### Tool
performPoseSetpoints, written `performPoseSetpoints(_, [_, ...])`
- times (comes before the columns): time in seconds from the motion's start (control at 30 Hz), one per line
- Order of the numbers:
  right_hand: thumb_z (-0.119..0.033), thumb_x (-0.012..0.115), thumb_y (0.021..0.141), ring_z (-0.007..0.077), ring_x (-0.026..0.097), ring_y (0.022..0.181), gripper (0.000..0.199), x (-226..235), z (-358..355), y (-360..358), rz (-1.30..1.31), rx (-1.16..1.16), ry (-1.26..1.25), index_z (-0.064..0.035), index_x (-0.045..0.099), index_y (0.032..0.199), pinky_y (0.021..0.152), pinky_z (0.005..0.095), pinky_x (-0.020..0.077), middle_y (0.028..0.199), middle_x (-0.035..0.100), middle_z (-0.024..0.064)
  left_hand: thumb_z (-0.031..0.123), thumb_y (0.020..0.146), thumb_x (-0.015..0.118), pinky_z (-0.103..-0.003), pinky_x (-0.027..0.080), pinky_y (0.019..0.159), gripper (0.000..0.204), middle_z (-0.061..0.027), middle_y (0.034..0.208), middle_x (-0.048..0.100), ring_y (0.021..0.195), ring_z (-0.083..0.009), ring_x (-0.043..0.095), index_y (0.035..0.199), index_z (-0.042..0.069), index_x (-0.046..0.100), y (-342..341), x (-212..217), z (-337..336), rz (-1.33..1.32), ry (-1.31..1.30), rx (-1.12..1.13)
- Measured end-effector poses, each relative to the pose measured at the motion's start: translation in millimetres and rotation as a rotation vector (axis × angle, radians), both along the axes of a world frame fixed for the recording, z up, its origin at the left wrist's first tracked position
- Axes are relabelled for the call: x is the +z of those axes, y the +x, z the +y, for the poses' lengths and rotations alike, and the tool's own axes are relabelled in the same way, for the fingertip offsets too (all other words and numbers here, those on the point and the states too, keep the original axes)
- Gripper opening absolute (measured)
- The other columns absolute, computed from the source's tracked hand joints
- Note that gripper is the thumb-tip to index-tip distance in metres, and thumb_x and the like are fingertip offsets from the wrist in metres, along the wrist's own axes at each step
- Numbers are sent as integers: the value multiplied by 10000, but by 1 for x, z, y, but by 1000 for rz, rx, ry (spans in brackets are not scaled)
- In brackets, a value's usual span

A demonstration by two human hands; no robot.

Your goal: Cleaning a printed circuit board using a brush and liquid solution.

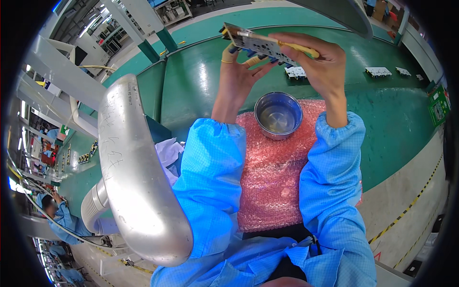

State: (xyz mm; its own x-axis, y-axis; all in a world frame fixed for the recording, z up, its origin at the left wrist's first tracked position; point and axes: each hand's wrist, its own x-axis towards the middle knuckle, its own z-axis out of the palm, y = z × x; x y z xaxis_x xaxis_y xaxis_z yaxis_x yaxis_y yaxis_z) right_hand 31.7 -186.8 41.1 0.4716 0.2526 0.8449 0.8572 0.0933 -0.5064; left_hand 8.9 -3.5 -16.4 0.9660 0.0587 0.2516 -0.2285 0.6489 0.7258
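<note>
My left hand [233, 71] is raised and closed on a circuit board [263, 46], with yellow cots on some fingertips. The board is tilted, its pale face toward me, and dark and blue parts stick out along its lower edge. My right hand [321, 60] grips a thin brush [302, 48] with a yellowish handle, which lies across the board's upper edge; its tip points to the board's left end. Below my hands a round metal bowl [278, 115] with some liquid in it stands on pink bubble wrap [272, 182].
A silver extraction hood [138, 172] looms close on my left, beside crumpled pale cloth or paper [168, 152]. On the green work surface [201, 71] lie further boards [378, 71], one [295, 72] just behind my hands. A dark panel [339, 14] overhangs the far side. Another person [64, 217] sits far left.
</note>
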Motion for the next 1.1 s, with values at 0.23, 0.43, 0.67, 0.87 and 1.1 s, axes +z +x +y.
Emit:
performPoseSetpoints(0.23, [-44, 730, 844, 108, 675, 903, 223, 4, -14, 2, 53, 78, -3, -46, 746, 1066, 801, 241, 544, 1025, 743, 63, 479, 944, 532, -440, 497, 1009, 562, -245, 1192, 590, 1123, -411, 603, 1336, 88, 433, -2, -1, 13, 31, 32, 59])
performPoseSetpoints(0.43, [-30, 729, 842, 127, 678, 903, 207, 2, -4, -2, 88, 47, -41, -16, 742, 1048, 792, 239, 541, 1005, 743, 96, 479, 949, 518, -429, 498, 1012, 540, -242, 1211, 575, 1120, -397, 605, 1323, 95, 450, -1, -1, 4, 42, 26, 97])
performPoseSetpoints(0.67, [-70, 676, 904, 156, 688, 905, 209, -1, -9, 18, 344, 167, 236, 23, 696, 1090, 789, 259, 568, 1072, 714, 111, 473, 951, 514, -457, 476, 1036, 555, -236, 1255, 536, 1165, -421, 571, 1345, 94, 419, -3, -1, 17, -11, 28, 121])
performPoseSetpoints(0.87, [-124, 668, 920, 185, 693, 874, 288, -9, -3, 25, 657, 307, 299, 63, 644, 1138, 804, 270, 571, 1092, 687, 109, 460, 976, 465, -546, 424, 1067, 583, -254, 1346, 480, 1193, -500, 525, 1414, 85, 378, -4, 1, 10, -82, 53, -14])
performPoseSetpoints(1.1, [-141, 699, 896, 178, 689, 883, 281, -20, -31, 54, 642, 124, 237, 55, 658, 1093, 808, 271, 573, 1017, 682, 104, 489, 988, 405, -614, 386, 1077, 638, -279, 1434, 395, 1241, -555, 455, 1451, 59, 316, -14, 13, 11, -128, -34, -72])
